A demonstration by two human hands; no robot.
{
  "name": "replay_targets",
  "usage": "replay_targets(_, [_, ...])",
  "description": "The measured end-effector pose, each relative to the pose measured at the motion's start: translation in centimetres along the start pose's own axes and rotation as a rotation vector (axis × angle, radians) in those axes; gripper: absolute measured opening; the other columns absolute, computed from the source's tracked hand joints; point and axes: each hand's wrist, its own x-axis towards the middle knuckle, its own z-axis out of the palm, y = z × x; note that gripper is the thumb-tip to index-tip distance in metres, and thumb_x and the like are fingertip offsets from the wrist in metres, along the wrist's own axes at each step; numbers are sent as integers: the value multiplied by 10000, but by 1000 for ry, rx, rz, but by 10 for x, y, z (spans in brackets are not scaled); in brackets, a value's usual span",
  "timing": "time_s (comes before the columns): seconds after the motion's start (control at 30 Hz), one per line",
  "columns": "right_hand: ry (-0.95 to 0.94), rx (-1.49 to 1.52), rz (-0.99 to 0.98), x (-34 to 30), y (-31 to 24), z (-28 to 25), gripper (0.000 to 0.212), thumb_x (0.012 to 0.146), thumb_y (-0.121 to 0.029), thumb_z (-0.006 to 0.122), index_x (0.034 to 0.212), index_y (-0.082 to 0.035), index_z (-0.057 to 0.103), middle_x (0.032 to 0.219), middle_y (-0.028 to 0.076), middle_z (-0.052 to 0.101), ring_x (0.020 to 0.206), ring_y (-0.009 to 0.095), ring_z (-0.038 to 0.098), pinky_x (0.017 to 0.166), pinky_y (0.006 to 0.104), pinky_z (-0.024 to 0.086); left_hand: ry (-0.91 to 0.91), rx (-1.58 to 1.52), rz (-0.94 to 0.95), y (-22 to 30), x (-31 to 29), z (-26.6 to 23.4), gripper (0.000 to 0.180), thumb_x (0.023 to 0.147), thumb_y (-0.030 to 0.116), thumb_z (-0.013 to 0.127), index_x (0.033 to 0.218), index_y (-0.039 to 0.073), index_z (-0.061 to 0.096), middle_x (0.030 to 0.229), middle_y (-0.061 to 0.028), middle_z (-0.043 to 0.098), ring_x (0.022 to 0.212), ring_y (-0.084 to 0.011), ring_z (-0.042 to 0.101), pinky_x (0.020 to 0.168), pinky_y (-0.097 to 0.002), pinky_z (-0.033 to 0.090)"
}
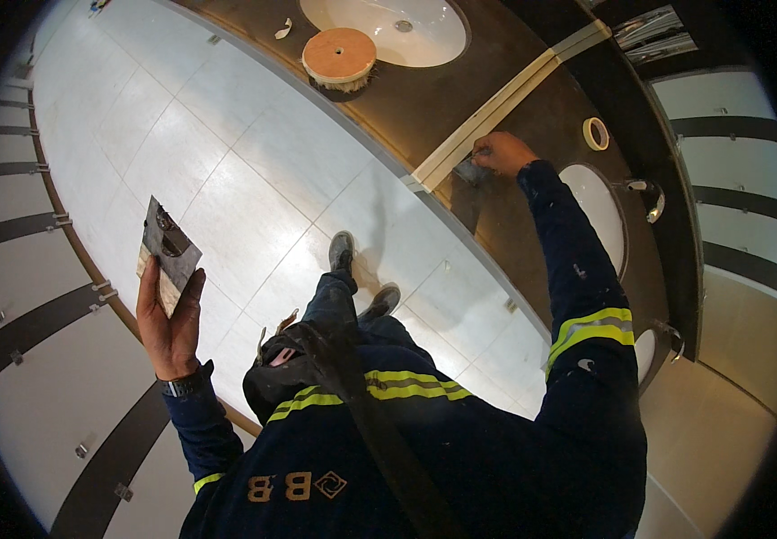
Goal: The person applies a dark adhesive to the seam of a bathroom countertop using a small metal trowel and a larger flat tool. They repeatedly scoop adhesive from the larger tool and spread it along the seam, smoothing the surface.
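Observation:
My left hand (169, 325) is raised at the left, fingers and thumb closed on a flat metal scraper (189, 260) with a pale lower part. Dark paste sits on the scraper's upper face. Over the brown countertop (532, 205), my right hand (502, 154) pinches a small putty knife (470, 172). Its thin grey blade lies low at the counter surface, beside strips of masking tape (494, 110) that run across the counter to its front edge. Fingers hide the knife's handle. A dark smeared patch shows on the counter just below the blade.
A round wooden-backed brush (342, 56) lies near the counter's front edge, by a white sink (406, 36). Past my right hand are a tape roll (595, 134), another sink (597, 211) and a chrome faucet (651, 199). Pale tiled floor (254, 193) stretches left toward striped panels.

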Motion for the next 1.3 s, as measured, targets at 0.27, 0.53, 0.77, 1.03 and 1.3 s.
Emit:
replay_targets(0.27, [-143,207,175,-13,-9,-1,259,917,-230,744,1093,-39,755,927,159,745,682,233,712,664,387,581,2,-81,-63,4,-4,3,386,1051,203,599,1405,63,533,1241,-140,685,1159,-230,677,960,-428,597])
replay_targets(0.53, [-83,164,101,-6,-6,9,252,903,-224,740,1037,-10,740,819,130,722,608,195,675,589,359,546,-24,-45,-72,1,-9,-6,392,1055,199,592,1418,65,529,1272,-125,670,1176,-238,659,999,-435,552])
replay_targets(0.77, [-57,74,18,-2,-24,13,239,881,-197,739,1043,-22,749,896,145,741,657,221,707,603,358,571,1,110,9,-3,-14,-12,404,1055,202,592,1426,60,519,1299,-126,651,1198,-239,636,1027,-442,528])
replay_targets(1.03, [-61,-50,-32,0,-30,32,290,857,-277,744,1072,-83,772,970,162,757,750,287,737,757,421,591,23,216,12,-1,-15,-10,397,1061,198,580,1427,57,515,1285,-139,662,1214,-235,626,1045,-429,515])
replay_targets(1.3, [-232,452,40,-78,-85,60,265,922,-264,720,1055,-37,753,903,102,745,673,169,690,637,356,563,-3,645,205,-8,-17,0,407,1063,210,576,1430,45,515,1323,-124,645,1235,-243,609,1088,-440,471])
